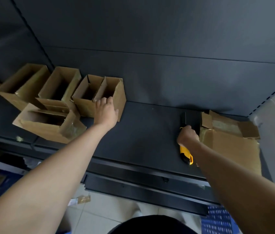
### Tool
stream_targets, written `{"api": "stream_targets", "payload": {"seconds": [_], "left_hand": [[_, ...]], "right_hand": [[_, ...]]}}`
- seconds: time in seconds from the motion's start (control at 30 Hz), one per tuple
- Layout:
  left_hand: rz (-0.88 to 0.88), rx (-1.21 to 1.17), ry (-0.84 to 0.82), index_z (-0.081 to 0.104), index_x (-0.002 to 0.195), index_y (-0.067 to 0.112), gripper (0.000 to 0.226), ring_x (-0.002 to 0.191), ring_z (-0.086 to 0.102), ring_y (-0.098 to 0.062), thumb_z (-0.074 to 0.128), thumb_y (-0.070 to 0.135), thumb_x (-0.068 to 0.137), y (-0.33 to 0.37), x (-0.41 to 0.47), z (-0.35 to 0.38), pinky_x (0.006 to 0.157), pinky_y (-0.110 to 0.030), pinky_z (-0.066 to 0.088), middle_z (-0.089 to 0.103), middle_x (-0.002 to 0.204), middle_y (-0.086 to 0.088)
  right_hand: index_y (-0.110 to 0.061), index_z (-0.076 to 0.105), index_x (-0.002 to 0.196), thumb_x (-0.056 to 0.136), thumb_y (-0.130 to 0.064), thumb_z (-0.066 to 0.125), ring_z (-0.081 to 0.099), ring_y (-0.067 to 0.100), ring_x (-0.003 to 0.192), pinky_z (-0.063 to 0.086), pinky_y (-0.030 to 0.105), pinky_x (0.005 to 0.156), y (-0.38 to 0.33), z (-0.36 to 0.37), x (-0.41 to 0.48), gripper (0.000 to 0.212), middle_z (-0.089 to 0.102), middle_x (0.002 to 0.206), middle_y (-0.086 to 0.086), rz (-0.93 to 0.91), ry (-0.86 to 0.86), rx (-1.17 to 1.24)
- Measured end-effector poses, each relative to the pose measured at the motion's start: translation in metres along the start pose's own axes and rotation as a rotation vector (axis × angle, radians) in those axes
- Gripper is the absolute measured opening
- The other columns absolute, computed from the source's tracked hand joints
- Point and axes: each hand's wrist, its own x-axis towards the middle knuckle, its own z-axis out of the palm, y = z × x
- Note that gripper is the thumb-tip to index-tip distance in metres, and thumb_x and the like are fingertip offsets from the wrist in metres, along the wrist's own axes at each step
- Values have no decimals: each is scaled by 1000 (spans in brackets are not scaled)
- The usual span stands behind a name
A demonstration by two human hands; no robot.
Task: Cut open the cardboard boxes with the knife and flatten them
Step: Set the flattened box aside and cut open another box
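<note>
On shelf (141,132), knife (186,154) in right hand (187,135)

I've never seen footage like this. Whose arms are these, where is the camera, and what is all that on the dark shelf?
There is no machine here: these are a person's two bare arms, filmed by one camera worn on the head, looking forward and down. The left hand reaches to an upright open cardboard box, its fingers hooked over the rim. The right hand grips a yellow knife. Several other open boxes stand to the left on the dark shelf, and flattened cardboard lies at the right, beside the knife hand.
</note>
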Motion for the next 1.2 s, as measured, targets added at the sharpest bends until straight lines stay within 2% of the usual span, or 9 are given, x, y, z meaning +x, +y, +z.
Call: {"api": "stream_targets", "payload": {"seconds": [0.13, 0.27, 0.33, 0.43, 0.6, 0.77, 0.97, 1.1, 1.2], "left_hand": [[-6, 28, -20, 55, 123, 5, 36, 126, 38, -33, 46, 30, 99, -2, 9, 2, 110, -41, 26, 55, 128, -16], [54, -177, 11, 61, 100, 7, 22, 115, 47, -31, 44, 21, 98, 0, 14, 1, 113, -43, 22, 62, 109, -14], [4, -416, -24, 61, 95, 6, 22, 100, 54, -27, 46, 21, 94, 6, 12, -6, 98, -40, 40, 63, 100, -10], [-197, -758, -137, 58, 77, 12, 21, 75, 52, -17, 47, 24, 92, 14, 8, -15, 64, -30, 41, 56, 79, -2], [-648, -1206, -412, 48, 73, 16, 15, 83, 59, -26, 47, 26, 85, 19, -7, -21, 76, -42, 53, 59, 79, -7], [-783, -1303, -612, 56, 91, 10, 19, 97, 63, -35, 50, 27, 86, 21, -23, -11, 81, -60, 51, 67, 99, -17], [-852, -1495, -427, 60, 119, 10, 45, 100, 64, -34, 58, 44, 89, 40, -26, 8, 81, -52, 51, 68, 110, -12], [-731, -1678, -418, 64, 104, 13, 38, 98, 66, -30, 58, 47, 88, 52, -17, 10, 78, -39, 52, 69, 104, -10], [-619, -1504, -432, 61, 92, 17, 26, 89, 64, -21, 56, 42, 93, 58, -12, 8, 83, -43, 53, 67, 95, -3]], "right_hand": [[-2, 35, 135, 80, 2, 63, 48, 37, 122, 45, 42, 96, -8, 11, -2, 62, 44, 135, 20, 39, -22, -8], [-3, 54, 97, 81, -11, 57, 58, 31, 89, 48, 30, 71, -20, 12, -6, 19, 59, 100, 14, -31, -58, 217], [-3, 53, 90, 86, -10, 51, 56, 28, 73, 49, 30, 59, -31, 4, -11, 8, 56, 83, 12, 2, -85, 506], [-3, 51, 78, 88, -4, 45, 44, 21, 51, 39, 20, 39, -40, -15, -19, 12, 45, 64, 10, 91, -175, 929], [-8, 62, 88, 88, -33, 65, 44, 17, 50, 39, 28, 47, -37, -43, -20, 25, 52, 66, 5, -109, -377, 1300], [-12, 66, 103, 81, -57, 65, 47, 15, 55, 41, 28, 52, -31, -50, -18, 50, 56, 72, 2, -236, -640, 1215], [-11, 66, 100, 78, -67, 61, 54, 14, 53, 43, 27, 50, -18, -52, -31, 61, 60, 72, 3, -211, -531, 1126], [-6, 63, 111, 79, -68, 58, 63, 20, 61, 44, 24, 46, -13, -54, -34, 70, 66, 86, 10, -111, -395, 1131], [-3, 58, 118, 82, -64, 59, 64, 24, 69, 48, 23, 42, -16, -49, -37, 70, 63, 102, 13, -15, -317, 1177]]}}
